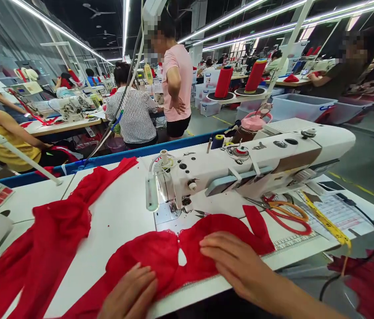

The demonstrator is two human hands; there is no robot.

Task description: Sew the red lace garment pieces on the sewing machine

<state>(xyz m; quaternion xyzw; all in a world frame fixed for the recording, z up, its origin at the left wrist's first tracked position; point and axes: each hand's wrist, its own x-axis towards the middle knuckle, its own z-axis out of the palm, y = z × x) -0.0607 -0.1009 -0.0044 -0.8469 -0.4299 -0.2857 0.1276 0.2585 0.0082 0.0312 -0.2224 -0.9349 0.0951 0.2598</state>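
Note:
A red bra (155,248) lies spread on the white sewing table, its two cups meeting at a small teardrop gap in the middle. My left hand (132,290) rests flat on the lower left cup, fingers stretched out. Over the right cup lies my right hand (235,261), its fingers extended and pressing lightly on the fabric. Just beyond the bra stands a white sewing machine (256,155), its needle area lit above the metal plate. Small thread snips (203,214) lie by the bra's upper edge, partly hidden.
More red garment pieces (60,221) lie on the left. Scissors with orange and red handles (289,215), a yellow tape measure (326,219) and papers (339,212) lie right. A ruler strip (296,243) runs along the front edge. Co-workers sit and stand beyond.

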